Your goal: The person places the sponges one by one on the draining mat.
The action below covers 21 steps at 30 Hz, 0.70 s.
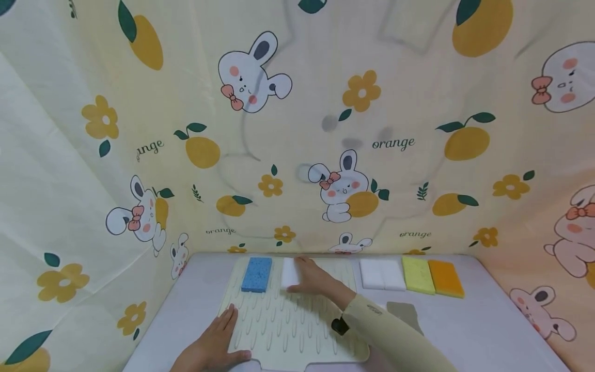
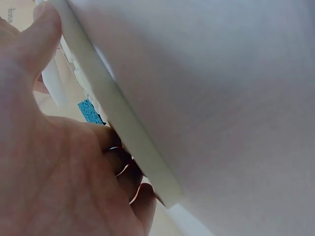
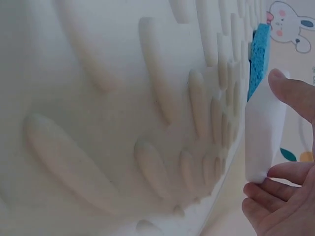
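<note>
A cream washboard-like board (image 1: 297, 315) with rows of raised ridges lies on the table. My right hand (image 1: 316, 279) grips a white sponge (image 1: 289, 274) at the board's far part, thumb on one side and fingers on the other in the right wrist view. To its left, a blue sponge (image 1: 257, 274) lies flat on the board near the far left corner. My left hand (image 1: 211, 338) rests against the board's near left edge, its fingers extended along the side and the thumb toward the front edge; the left wrist view has the palm (image 2: 64, 172) beside that rim.
At the back right, two white sponges (image 1: 382, 274), a yellow sponge (image 1: 418, 275) and an orange sponge (image 1: 446, 278) lie in a row. A grey-brown flat piece (image 1: 405, 315) sits partly behind my right sleeve (image 1: 390, 330). A printed curtain (image 1: 297, 129) encloses the table.
</note>
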{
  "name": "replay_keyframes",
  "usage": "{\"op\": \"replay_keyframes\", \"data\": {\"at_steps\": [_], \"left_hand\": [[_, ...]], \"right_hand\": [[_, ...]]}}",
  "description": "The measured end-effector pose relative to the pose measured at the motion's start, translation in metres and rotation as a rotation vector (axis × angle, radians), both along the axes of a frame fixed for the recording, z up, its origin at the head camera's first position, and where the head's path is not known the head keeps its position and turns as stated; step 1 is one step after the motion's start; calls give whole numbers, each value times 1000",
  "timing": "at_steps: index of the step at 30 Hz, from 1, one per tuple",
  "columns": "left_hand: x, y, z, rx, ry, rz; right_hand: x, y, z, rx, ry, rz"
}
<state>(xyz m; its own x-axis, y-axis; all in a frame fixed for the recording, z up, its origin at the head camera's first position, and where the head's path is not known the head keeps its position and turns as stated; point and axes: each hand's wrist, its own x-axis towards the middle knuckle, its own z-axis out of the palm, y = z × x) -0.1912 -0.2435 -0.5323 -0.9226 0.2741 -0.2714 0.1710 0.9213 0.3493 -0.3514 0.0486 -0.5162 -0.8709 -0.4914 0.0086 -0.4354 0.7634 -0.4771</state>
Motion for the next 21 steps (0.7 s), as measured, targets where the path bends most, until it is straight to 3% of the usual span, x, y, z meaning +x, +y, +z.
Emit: {"op": "replay_keyframes", "data": {"at_steps": [9,21], "left_hand": [[0,0,-3,5,-55,67],[-1,1,-4,1,-28,71]], "right_hand": [[-2,-8,-9,-14,-32,0],[-8,-14,-15,-26,-82,-17]]}}
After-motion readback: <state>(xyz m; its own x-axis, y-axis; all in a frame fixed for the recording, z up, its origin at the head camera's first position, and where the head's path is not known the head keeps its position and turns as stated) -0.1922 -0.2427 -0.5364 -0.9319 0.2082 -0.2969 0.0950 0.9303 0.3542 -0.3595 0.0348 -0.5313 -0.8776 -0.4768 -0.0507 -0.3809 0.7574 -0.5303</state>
